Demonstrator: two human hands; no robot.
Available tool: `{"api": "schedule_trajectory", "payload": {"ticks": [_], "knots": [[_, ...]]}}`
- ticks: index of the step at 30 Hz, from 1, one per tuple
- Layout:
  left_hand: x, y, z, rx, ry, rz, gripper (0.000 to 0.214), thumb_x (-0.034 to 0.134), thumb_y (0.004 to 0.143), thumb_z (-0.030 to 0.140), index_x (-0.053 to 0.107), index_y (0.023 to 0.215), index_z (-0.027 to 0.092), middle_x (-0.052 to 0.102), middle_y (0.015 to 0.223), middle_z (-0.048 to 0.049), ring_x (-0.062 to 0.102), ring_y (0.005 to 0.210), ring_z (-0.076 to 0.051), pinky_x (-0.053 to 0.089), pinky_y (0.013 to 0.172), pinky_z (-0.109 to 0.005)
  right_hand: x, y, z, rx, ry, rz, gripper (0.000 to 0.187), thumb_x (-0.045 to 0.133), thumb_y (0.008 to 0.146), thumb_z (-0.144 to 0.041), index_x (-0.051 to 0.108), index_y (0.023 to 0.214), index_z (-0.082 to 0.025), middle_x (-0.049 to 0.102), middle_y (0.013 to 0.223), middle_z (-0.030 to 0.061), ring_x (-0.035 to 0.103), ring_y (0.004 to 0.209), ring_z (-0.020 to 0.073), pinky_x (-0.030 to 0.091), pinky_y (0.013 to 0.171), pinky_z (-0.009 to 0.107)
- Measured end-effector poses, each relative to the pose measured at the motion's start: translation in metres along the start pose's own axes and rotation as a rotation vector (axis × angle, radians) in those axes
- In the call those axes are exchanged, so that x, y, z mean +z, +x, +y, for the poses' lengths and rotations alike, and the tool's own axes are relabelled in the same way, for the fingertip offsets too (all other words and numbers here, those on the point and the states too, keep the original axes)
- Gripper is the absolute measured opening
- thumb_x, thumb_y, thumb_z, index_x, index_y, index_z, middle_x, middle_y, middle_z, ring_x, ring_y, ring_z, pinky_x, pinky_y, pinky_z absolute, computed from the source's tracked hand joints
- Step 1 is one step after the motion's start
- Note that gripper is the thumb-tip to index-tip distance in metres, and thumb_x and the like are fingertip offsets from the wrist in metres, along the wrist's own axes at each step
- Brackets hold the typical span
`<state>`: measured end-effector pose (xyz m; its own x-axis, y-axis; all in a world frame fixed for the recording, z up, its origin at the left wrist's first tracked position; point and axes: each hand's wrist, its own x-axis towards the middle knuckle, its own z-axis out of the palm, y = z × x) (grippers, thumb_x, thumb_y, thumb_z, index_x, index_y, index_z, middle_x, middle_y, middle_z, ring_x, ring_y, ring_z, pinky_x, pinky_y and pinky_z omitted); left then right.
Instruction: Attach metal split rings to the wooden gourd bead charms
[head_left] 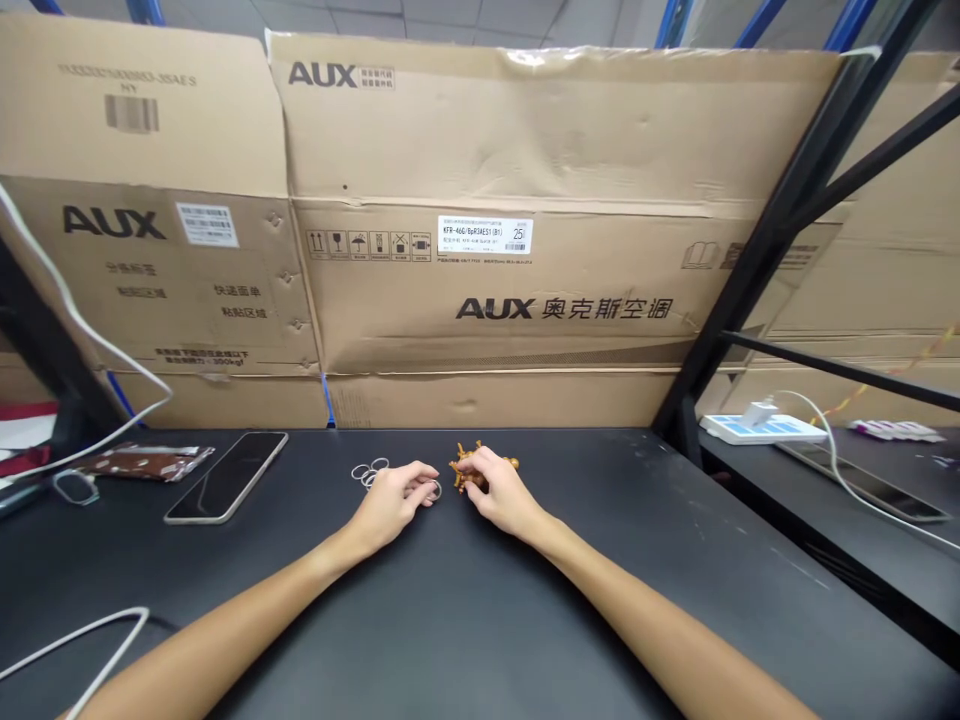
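Left hand (394,505) and right hand (499,490) sit close together near the far edge of the matte black table (480,600), around its middle, forearms resting out toward the near edge. Right-hand fingers (487,465) are curled down over a small knobbly amber-brown plastic figure (480,468), apparently grasping it from above; it's spiky and branched, mostly hidden by the fingers, so its exact shape can't be told. Left-hand fingertips (427,480) are pinched on a thin silver-coloured ring (436,489), which stands just beside the brown figure, small enough that only a fingertip grip fits. Hands are nearly touching, which keeps both small items close together in the middle of the table.

A loose cluster of similar thin silver-coloured rings (369,475) lies flat just left of the left hand, within easy reach. Farther toward the left edge are a large slim black-screened smartphone (225,477) and a brown foil-like packet (146,462). A white cable (97,640) lies across the near left corner. Behind the far edge stand large tan AUX cardboard boxes (487,220). Off the right edge, on a lower surface, is a white power strip (761,428).
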<state>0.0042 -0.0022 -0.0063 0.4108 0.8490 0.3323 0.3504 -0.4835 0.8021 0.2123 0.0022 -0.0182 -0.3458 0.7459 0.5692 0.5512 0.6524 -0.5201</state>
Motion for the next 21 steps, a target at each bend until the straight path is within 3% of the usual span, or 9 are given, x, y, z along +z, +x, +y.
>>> {"api": "schedule_trajectory", "payload": {"ticks": [5,10,16,21], "knots": [[-0.002,0.001,0.004,-0.050,-0.007,0.015,0.021,0.058,0.083,0.034,0.069,0.083,0.016,0.072,0.073,-0.0037,0.067,0.063,-0.016,0.055,0.063,-0.025,-0.005,0.002,-0.008,-0.030,0.056,0.103,0.021,0.048,0.085,-0.012,0.061,0.100,-0.019,0.058,0.101,0.0084,0.059,0.087,0.0179,0.049,0.080,0.033],[-0.003,0.000,0.006,-0.116,-0.026,0.001,0.025,0.059,0.083,0.037,0.070,0.082,0.014,0.067,0.060,-0.0018,0.058,0.045,-0.012,0.048,0.046,-0.021,-0.002,0.001,-0.013,0.072,0.215,0.105,0.012,0.052,0.083,-0.021,0.061,0.091,-0.018,0.058,0.098,0.0080,0.060,0.087,0.0184,0.051,0.080,0.034],[-0.001,0.003,0.004,-0.184,-0.234,-0.067,0.032,0.063,0.079,0.041,0.068,0.088,0.011,0.072,0.078,-0.0084,0.070,0.071,-0.020,0.058,0.069,-0.031,0.008,-0.002,-0.016,0.267,0.478,0.038,0.010,0.055,0.079,-0.028,0.057,0.082,-0.019,0.059,0.083,0.0025,0.060,0.074,0.0155,0.052,0.072,0.032],[0.001,0.001,0.008,-0.146,-0.211,-0.061,0.029,0.062,0.080,0.040,0.068,0.086,0.012,0.072,0.081,-0.0078,0.071,0.076,-0.021,0.058,0.073,-0.032,0.011,-0.003,-0.021,0.312,0.565,-0.012,0.013,0.058,0.079,-0.031,0.057,0.081,-0.018,0.058,0.074,0.0000,0.058,0.066,0.0140,0.049,0.059,0.027]]}}
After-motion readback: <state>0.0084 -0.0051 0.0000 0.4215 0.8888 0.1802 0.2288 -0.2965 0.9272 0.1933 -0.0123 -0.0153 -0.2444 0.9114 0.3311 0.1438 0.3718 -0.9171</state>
